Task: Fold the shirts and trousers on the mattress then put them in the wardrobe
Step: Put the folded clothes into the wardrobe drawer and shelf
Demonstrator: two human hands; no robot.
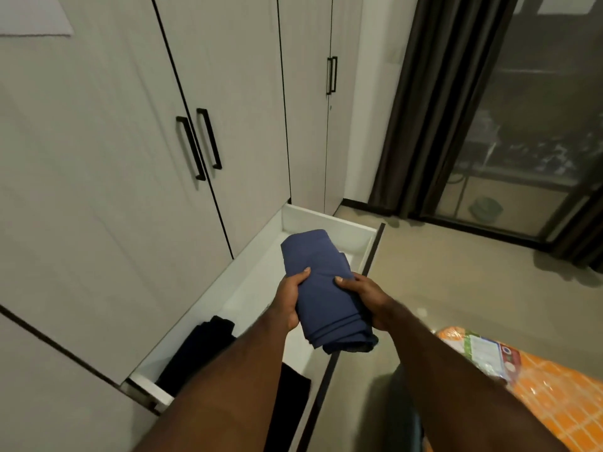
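Note:
A folded blue garment (321, 282) is held with both hands above the open white drawer (329, 220) at the foot of the wardrobe (114, 158). My left hand (288, 301) grips its left edge, thumb on top. My right hand (365, 296) grips its right edge, thumb on top as well. Inside the drawer lie dark folded clothes (199, 350), partly hidden by my left forearm. The far end of the drawer shows bare white bottom.
The wardrobe doors with black handles (199, 145) are closed. An orange patterned mattress corner in plastic wrap (535, 383) sits at the lower right. Beige floor (456, 282) lies to the right of the drawer. Dark curtains (421, 102) and a glass door (535, 125) stand beyond.

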